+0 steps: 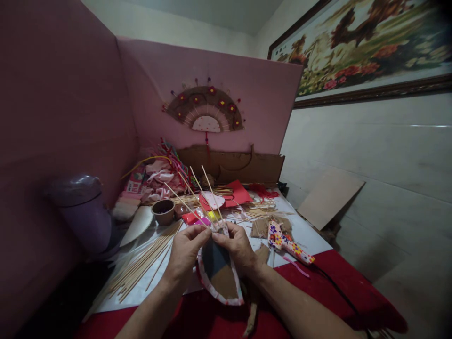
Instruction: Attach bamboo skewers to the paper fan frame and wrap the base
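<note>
Your left hand, right hand: both pinching panel beside sticks, near table's front edge. Bond unclear from here; uneven pressure may skew sticks.

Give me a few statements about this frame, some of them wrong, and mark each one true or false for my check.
1. The left hand and right hand both hold the half-round piece. True.
2. The glue gun lies to the left of both hands. False: it lies to their right.
3. A decorated fan is up on the pink panel. True.
4. The small cup is tipped on its side. False: it stands upright.
5. Loose sticks lie to the left of the left hand. True.
</note>
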Motion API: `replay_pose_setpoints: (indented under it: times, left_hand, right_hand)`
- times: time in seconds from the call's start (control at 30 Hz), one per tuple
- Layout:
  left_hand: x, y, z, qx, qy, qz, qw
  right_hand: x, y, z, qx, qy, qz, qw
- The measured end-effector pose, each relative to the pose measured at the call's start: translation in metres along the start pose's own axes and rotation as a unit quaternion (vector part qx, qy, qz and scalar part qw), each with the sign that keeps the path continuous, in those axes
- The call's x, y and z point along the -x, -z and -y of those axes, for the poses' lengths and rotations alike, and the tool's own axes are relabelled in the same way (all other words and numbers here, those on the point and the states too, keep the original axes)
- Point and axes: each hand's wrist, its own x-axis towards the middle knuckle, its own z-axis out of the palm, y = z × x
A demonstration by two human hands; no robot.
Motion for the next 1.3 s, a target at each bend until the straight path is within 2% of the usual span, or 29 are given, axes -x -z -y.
replay_pose_setpoints:
  times: [0.33, 0.73, 1.0, 1.17, 1.3]
  left_hand:
    - [0.0016, -0.0028, -0.0009, 0.002, 0.005, -0.012, 1.0]
    - [0.0043, -0.0022, -0.0021, 0.002, -0.001, 0.029, 1.0]
    - [0.0021, -0.0032, -0.0039, 0.009, -0.03, 0.012, 0.999]
    - [0.0033, -0.0025, -0.0064, 0.016, -0.025, -0.02, 0.999]
    - [0.0038, -0.0022, -0.0085, 0.019, -0.032, -0.023, 0.999]
  right_hand:
    - [-0.0008, 0.0002, -0.0014, -0.009, 0.006, 0.002, 1.0]
    - [-0.0038, 0.0026, -0.0015, -0.043, -0.015, -0.043, 0.998]
    - [-0.0047, 0.0042, -0.0003, -0.001, -0.005, -0.006, 1.0]
    - [-0.0049, 0.0052, -0.0002, 0.044, 0.0, -0.013, 0.999]
    - [-0.0056, 0.005, 0.0001, 0.078, 0.021, -0.017, 0.997]
